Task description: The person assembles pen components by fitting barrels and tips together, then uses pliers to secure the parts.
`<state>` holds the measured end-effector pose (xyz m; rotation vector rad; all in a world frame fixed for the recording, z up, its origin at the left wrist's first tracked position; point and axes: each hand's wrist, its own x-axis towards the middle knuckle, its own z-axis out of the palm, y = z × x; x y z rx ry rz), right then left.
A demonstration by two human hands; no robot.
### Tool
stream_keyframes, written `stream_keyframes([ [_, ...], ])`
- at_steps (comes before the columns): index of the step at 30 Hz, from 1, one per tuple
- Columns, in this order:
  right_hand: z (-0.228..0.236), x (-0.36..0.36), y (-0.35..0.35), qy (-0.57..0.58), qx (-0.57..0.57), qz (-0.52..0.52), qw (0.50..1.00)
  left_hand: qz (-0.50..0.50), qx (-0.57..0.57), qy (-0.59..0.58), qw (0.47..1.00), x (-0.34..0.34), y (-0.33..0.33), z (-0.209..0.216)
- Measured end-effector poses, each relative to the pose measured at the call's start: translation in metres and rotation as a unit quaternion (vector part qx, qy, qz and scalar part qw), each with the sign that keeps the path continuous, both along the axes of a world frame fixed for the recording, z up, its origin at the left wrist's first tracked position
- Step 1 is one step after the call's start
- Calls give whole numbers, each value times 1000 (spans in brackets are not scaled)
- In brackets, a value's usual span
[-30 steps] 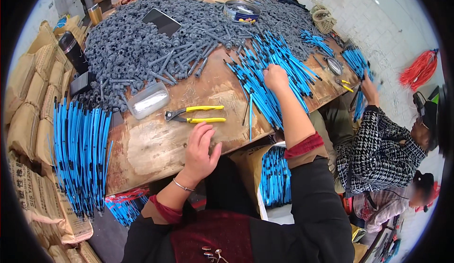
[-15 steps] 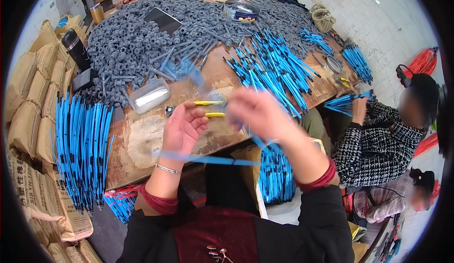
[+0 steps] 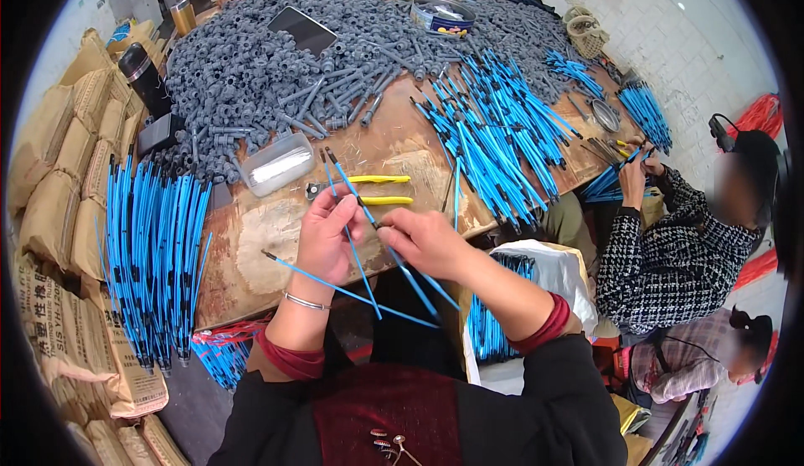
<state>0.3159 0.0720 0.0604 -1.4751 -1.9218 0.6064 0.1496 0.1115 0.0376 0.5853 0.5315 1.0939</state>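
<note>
Thin blue tubes [image 3: 391, 252] with black ends run between my two hands, crossing each other above my lap. My left hand [image 3: 329, 233] is closed round the tubes, and their black tips stick up past its fingers. On a black joint of one tube, my right hand [image 3: 421, 243] closes in a pinch. One blue tube [image 3: 339, 288] slants below my left hand across the wrist; what holds it is hidden. Just beyond my hands lie pliers with yellow handles [image 3: 381, 200] on the wooden table [image 3: 264, 231]. Beside them stands a clear plastic box [image 3: 276, 167] with white contents.
A big heap of grey plastic fittings [image 3: 226, 81] covers the far table, with a tablet [image 3: 303, 29] and round tin [image 3: 442, 15] on it. Blue tube bundles [image 3: 159, 257] stand left. More tubes fill a white-lined sack [image 3: 553, 286] at right. A co-worker [image 3: 670, 257] handles tubes there.
My right hand has come down and in toward my left hand, which now holds tubes. The blurred blue strip across my wrist shows as separate tubes. The view has shifted slightly.
</note>
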Motion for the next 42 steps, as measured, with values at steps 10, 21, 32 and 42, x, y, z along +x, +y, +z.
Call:
stream_keyframes([
  [10,-31,115,124,-303,73,-322,894,-197,53,-99,974,-38,-17,-18],
  [21,104,68,51,105,112,-132,979,-58,-32,-117,991,-39,-11,-49],
  [32,6,-2,-33,-68,64,-23,995,-47,-80,-179,979,-12,-16,-24],
  [42,-12,146,99,-219,189,-259,922,32,-12,-98,995,-19,-10,-29],
])
